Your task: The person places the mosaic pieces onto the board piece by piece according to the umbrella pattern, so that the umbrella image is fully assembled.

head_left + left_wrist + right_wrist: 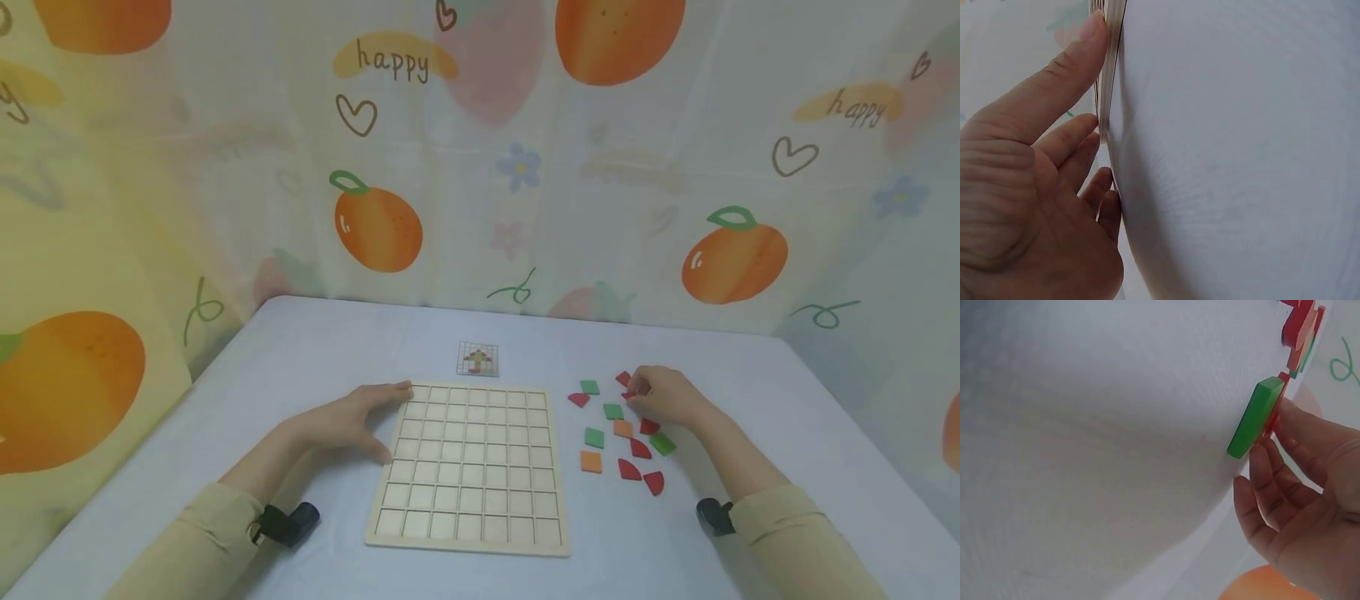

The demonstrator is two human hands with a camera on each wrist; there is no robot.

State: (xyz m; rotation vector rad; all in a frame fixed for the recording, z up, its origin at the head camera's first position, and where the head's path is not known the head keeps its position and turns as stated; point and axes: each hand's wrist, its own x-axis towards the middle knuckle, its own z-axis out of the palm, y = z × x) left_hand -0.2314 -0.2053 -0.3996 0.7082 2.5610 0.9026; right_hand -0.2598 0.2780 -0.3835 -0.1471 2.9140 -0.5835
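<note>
The wooden grid board [468,552] lies on the table in the head view, its square cells bare. My left hand [333,425] touches its left edge with spread fingers, the thumb lower down the side. From the left wrist view, the thumb [1054,87] rests against the board's edge [1110,69]. Among loose coloured pieces, my right hand [667,396] pinches a red piece [628,397] between thumb and fingertips, which partly cover it. Another red piece [623,378] lies just behind. A green tile [1254,419] stands out before the right fingers in the right wrist view.
Right of the board lie green squares [595,437], orange squares [591,462] and several red quarter-circle pieces [654,482]. A small pattern card [477,359] with a coloured arrow-like figure sits behind the board. A printed curtain [465,183] hangs behind the white table [337,333].
</note>
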